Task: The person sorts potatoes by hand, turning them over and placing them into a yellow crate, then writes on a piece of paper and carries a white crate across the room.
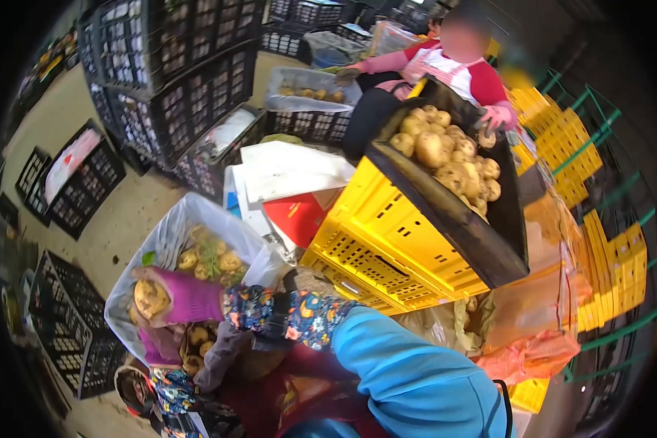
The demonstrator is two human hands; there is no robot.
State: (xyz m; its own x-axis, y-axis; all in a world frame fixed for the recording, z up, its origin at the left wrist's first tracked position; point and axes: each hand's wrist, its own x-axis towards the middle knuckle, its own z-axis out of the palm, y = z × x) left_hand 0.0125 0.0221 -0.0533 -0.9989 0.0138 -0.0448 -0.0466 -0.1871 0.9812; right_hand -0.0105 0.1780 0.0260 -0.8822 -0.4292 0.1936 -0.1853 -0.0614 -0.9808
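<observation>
In a purple glove, my right hand (191, 296) is closed around a large dirt-flecked potato (151, 299), held over the near part of a crate lined with clear plastic (146, 228). My left hand (160, 347), also gloved in purple, is just below it at the crate's near side, its fingers mostly hidden. Inside the liner lie several potatoes (230, 261) with some green leafy stems (210, 257). More potatoes (199, 336) show beside my left hand, under my right forearm.
A yellow crate (372, 212) with a black lining, heaped with potatoes (431, 150), stands to the right. Behind it sits a person (489, 80) with pink gloves, one hand at the heap. Black crates (186, 80) are stacked at the back; another black crate (73, 321) is left.
</observation>
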